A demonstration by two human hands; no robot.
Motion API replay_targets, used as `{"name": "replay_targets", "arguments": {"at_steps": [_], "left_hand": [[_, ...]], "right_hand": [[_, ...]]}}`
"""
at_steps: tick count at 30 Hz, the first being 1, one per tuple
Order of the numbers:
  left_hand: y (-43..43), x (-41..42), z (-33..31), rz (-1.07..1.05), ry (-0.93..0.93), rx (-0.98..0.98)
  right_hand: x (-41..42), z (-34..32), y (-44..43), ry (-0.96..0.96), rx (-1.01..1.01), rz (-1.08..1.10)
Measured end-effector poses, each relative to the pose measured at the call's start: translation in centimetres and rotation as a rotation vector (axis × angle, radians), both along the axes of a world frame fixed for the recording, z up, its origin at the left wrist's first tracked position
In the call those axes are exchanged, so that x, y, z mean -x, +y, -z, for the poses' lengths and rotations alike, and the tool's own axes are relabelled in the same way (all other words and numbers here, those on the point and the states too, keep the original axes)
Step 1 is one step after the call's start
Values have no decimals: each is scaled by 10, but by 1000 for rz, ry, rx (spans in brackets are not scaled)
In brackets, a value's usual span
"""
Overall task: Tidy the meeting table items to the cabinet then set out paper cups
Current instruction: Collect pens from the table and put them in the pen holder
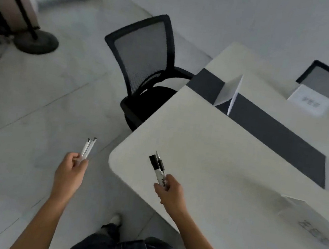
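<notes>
Three name cards (311,101) remain on the pale meeting table (208,151) as a person stands at its corner, left hand (69,171) clutching white pens (87,148), right hand (168,189) gripping a marker and pen (157,166), apparently gathered for the cabinet.

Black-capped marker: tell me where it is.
The black-capped marker is upright in the right hand, beside a black-gripped pen, above the white table's rounded corner.
</notes>
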State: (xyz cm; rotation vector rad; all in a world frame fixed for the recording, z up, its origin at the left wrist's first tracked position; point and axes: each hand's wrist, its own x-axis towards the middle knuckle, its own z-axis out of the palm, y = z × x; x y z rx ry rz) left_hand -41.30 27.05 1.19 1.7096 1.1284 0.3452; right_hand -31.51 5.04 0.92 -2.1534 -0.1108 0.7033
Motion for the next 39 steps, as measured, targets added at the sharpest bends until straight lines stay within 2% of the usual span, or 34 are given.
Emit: {"name": "replay_targets", "arguments": {"at_steps": [6,11,16,23,27,33,39], "left_hand": [[-37,123,-11,-432,67,-35],[-111,204,6,-612,118,85],[-124,264,5,-833,59,98],[-106,322,-5,-911,-33,71],[-83,378,-12,-962,-70,54],[-38,486,-18,-1169,-96,70],[4,536,-10,-1225,-82,144]], "right_hand": [[34,0,30,-59,-29,-408],[99,19,39,37,-87,-538],[151,26,32,78,-80,-695],[203,20,65,45,-60,-791],[261,23,117,65,-57,-870],[351,14,204,33,-96,-998],[383,7,258,-12,-73,-998]]}}
